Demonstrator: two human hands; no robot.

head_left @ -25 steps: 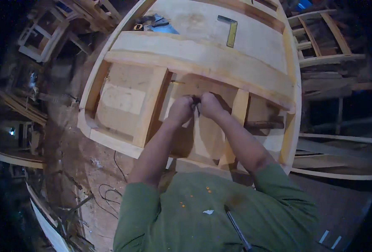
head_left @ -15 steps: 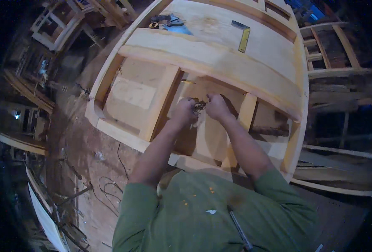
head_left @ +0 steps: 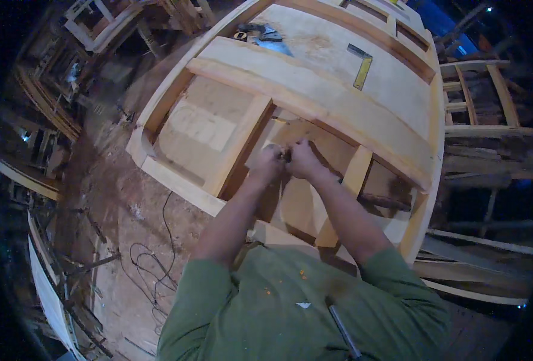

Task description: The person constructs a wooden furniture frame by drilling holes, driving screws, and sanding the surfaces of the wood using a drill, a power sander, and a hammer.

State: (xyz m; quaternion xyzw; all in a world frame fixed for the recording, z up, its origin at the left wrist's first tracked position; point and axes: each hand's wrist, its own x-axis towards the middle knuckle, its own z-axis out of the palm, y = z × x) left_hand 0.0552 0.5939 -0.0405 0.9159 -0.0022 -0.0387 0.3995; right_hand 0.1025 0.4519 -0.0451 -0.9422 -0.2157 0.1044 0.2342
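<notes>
Both hands meet over the middle of a wooden frame, the left hand and right hand clenched together on a small dark tool, knuckles touching, likely to steady it against the panel below. What the tool is cannot be told. A yellow square lies well apart on the far board; no packages or labels show.

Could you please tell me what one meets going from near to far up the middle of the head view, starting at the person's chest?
Green shirt → left hand and right hand, side by side around a small dark thing → long wooden plank → yellow try square → dark tool with blue cloth.
</notes>
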